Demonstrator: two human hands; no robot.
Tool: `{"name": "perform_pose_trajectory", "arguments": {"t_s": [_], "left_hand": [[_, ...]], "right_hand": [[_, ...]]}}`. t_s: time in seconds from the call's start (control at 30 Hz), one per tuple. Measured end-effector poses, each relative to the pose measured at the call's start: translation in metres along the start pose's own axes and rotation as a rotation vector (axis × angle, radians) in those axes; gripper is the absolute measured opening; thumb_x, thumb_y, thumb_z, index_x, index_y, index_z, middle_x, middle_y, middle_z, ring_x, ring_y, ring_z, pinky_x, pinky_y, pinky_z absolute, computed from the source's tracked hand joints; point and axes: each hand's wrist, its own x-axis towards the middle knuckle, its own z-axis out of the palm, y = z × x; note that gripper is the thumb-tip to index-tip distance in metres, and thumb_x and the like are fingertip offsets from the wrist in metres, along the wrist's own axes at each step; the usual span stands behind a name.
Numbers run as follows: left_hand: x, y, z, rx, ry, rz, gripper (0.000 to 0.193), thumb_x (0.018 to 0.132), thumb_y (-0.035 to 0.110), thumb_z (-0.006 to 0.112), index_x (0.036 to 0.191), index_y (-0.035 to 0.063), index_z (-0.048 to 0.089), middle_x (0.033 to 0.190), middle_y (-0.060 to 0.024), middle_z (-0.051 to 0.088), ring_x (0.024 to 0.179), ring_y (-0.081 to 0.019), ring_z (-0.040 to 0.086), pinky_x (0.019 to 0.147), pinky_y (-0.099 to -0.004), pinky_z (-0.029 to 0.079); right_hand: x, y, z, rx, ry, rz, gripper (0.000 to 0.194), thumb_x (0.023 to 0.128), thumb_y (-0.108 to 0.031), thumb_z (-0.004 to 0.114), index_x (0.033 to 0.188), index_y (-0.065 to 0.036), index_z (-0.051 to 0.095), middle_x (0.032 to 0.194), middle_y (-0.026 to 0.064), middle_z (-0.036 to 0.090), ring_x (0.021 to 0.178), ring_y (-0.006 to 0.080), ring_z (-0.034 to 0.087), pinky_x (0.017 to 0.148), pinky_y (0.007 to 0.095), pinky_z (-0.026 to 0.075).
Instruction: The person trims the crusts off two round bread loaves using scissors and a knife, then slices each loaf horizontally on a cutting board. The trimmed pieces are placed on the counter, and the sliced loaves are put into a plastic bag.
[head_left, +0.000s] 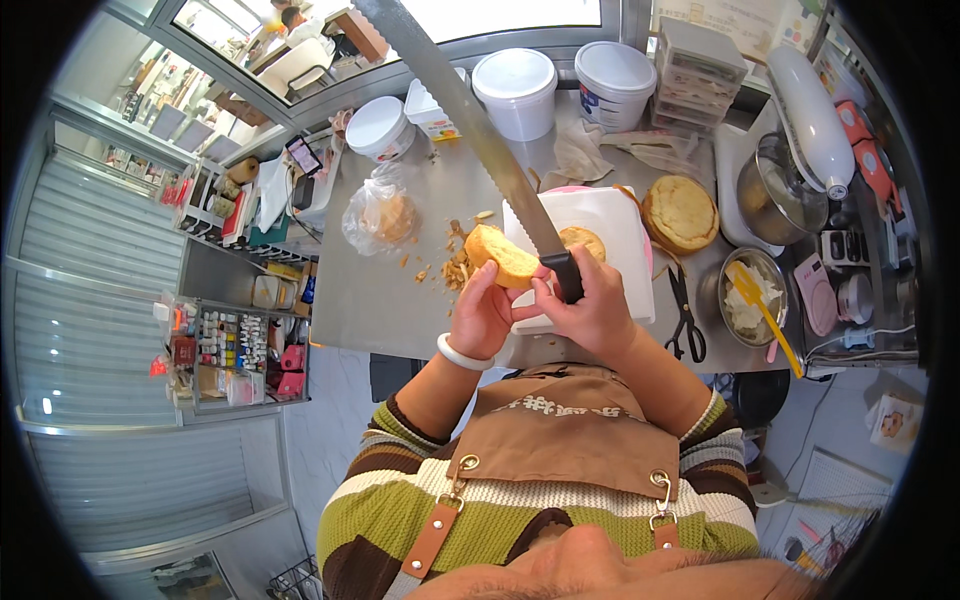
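Note:
My left hand (484, 309) holds a thick piece of sponge cake (501, 256), tilted so its pale crumb shows. The handle of a long serrated bread knife (480, 135) is in my right hand (596, 304), its blade pointing up and away past the cake. Fingers of my right hand also reach the near edge of the piece. Under my hands lies a white board (626, 259) with a small round cake layer (583, 241) on it, partly hidden by the knife and hand. Brown cake scraps (454, 271) are heaped left of the board.
Right of the board are a round sponge cake (681, 214), black scissors (684, 311) and a metal bowl (752, 292) of white cream with a yellow spatula (750, 289). A stand mixer (810, 120) stands behind. White tubs (514, 94) line the window; a plastic bag (380, 214) sits left.

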Motion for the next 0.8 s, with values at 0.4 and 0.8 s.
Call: {"name": "perform_pose_trajectory", "arguments": {"t_s": [0.4, 0.8], "left_hand": [[-0.054, 0.016, -0.105, 0.066, 0.528, 0.132, 0.056, 0.101, 0.049, 0.058, 0.141, 0.0094, 0.051, 0.136, -0.0161, 0.064, 0.119, -0.0289, 0.068, 0.089, -0.047, 0.063], [-0.095, 0.076, -0.392, 1.02, 1.457, -0.388, 0.112, 0.068, 0.056, 0.091, 0.147, 0.0011, 0.034, 0.138, -0.0233, 0.055, 0.113, -0.0375, 0.065, 0.074, -0.0482, 0.061]], "right_hand": [[0.029, 0.005, 0.068, 0.216, -0.166, 0.131, 0.021, 0.086, -0.005, 0.075, 0.093, -0.002, 0.056, 0.076, 0.0079, 0.068, 0.065, 0.0208, 0.068, 0.064, 0.0332, 0.055], [0.035, 0.073, 0.145, 0.009, -0.305, 0.15, 0.02, 0.088, -0.012, 0.076, 0.094, -0.003, 0.059, 0.084, 0.0148, 0.07, 0.076, 0.0331, 0.072, 0.069, 0.04, 0.056]]}}
